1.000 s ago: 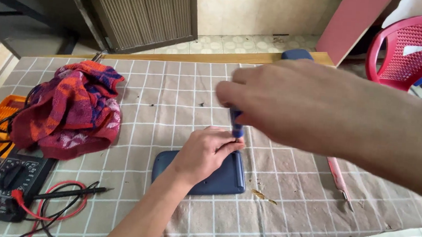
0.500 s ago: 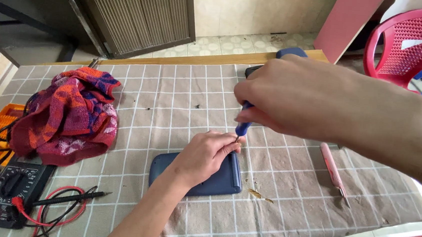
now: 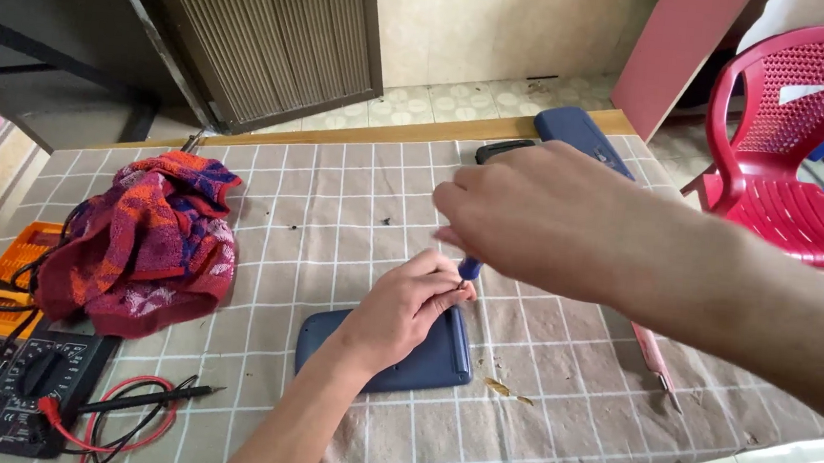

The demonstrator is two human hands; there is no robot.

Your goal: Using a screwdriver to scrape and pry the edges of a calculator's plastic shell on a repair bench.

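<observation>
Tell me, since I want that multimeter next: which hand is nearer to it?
Left. The left hand rests on the dark blue device, right of the multimeter; the right hand hovers farther right, holding a blue-handled tool.

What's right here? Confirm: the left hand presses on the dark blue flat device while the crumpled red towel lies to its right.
Wrong side. In the head view the left hand does press on the dark blue flat device, but the crumpled red towel lies to its left.

multimeter, black, rectangular, at the table's near left corner; its small screen is too blurred to read. no packages, labels or signs visible.
</observation>
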